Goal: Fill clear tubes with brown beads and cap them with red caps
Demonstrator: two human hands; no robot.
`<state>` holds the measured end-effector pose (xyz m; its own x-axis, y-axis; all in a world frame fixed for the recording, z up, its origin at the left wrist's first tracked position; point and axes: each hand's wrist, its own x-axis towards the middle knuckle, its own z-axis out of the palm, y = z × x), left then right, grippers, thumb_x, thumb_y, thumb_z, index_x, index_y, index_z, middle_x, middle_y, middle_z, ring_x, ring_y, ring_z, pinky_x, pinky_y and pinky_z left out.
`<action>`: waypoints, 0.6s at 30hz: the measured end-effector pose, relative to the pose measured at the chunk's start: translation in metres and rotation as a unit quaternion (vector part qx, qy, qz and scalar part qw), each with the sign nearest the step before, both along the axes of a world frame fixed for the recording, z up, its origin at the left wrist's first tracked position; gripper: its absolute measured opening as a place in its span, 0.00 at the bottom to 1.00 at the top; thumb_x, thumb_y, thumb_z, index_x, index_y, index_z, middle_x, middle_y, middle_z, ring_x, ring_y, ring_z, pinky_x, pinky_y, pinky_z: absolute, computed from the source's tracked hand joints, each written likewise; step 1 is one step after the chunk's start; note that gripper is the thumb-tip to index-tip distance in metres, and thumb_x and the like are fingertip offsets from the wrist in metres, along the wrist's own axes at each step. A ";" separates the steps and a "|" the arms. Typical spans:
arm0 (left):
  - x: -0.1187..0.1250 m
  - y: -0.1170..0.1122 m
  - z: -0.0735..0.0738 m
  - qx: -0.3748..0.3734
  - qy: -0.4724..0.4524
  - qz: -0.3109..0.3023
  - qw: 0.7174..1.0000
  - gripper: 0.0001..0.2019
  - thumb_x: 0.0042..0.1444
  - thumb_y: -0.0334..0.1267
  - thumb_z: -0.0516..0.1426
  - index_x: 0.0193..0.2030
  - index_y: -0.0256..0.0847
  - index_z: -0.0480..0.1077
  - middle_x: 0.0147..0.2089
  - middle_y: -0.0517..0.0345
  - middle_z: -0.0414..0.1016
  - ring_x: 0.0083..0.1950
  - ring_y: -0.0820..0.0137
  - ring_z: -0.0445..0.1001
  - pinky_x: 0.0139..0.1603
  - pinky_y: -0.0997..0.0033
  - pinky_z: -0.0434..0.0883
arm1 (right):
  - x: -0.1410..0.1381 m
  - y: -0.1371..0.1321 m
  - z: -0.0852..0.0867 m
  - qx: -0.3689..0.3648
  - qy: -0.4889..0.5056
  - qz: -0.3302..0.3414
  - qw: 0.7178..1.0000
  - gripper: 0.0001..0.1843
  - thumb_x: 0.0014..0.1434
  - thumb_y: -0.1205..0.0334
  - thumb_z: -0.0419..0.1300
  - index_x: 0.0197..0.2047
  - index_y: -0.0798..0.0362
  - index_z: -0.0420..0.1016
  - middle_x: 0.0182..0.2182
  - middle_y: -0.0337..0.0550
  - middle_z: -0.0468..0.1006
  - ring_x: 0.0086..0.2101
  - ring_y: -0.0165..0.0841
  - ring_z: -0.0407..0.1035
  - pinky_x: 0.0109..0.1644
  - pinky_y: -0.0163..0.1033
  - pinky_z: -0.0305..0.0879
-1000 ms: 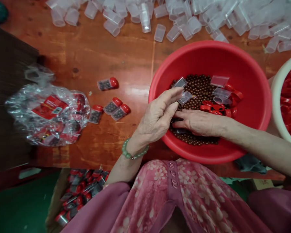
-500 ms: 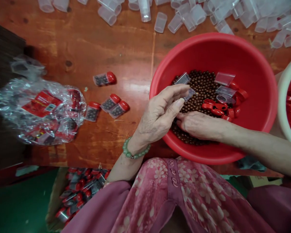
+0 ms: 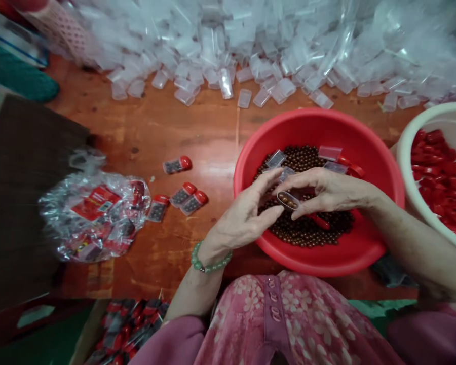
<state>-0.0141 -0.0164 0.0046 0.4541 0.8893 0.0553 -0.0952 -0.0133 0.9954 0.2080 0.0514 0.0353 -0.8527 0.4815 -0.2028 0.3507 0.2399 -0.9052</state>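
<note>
My left hand (image 3: 247, 215) and my right hand (image 3: 327, 191) meet above a red plastic basin (image 3: 319, 117). Between their fingers sits a small clear plastic vial (image 3: 288, 201), uncapped and holding a few brown beads. Both hands grip it, the left at one end and the right at the other. Below them, a layer of brown beads (image 3: 307, 230) fills the basin's bottom. Empty clear vials (image 3: 276, 158) lie on the beads near my fingers, and red caps (image 3: 355, 170) show partly behind my right hand.
A white basin (image 3: 441, 114) of red caps stands at the right. A heap of clear vials (image 3: 228, 50) covers the far side of the wooden table (image 3: 197, 126). Capped vials (image 3: 183, 195) and a plastic bag (image 3: 95, 218) of them lie left; a box (image 3: 129, 324) sits below.
My hands have come together above the beads, and my right hand has lifted off them. The vial between my fingers now shows beads inside. My view has tilted upward, showing more of the heap and white basin.
</note>
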 end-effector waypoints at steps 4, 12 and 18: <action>0.012 0.000 -0.002 0.067 0.057 0.003 0.996 0.31 0.63 0.39 0.63 0.72 0.47 0.64 0.72 0.48 0.69 0.73 0.55 0.67 0.77 0.49 0.61 | 0.005 -0.003 0.006 -0.033 0.043 -0.028 0.998 0.21 0.58 0.48 0.69 0.45 0.56 0.83 0.33 0.37 0.79 0.34 0.30 0.71 0.41 0.35 0.68; 0.029 -0.007 0.004 0.090 0.042 0.122 0.988 0.18 0.63 0.36 0.62 0.59 0.43 0.77 0.59 0.52 0.81 0.60 0.63 0.80 0.65 0.61 0.75 | 0.013 -0.012 0.019 0.096 0.043 -0.088 0.990 0.14 0.62 0.54 0.66 0.45 0.53 0.85 0.36 0.41 0.86 0.36 0.32 0.77 0.42 0.35 0.68; 0.029 0.000 0.013 -0.009 0.005 0.137 0.990 0.11 0.58 0.39 0.67 0.47 0.42 0.82 0.51 0.53 0.84 0.53 0.65 0.81 0.60 0.64 0.75 | 0.025 -0.012 0.022 0.135 -0.007 -0.109 0.985 0.14 0.61 0.55 0.65 0.47 0.51 0.85 0.38 0.41 0.87 0.37 0.34 0.79 0.44 0.38 0.72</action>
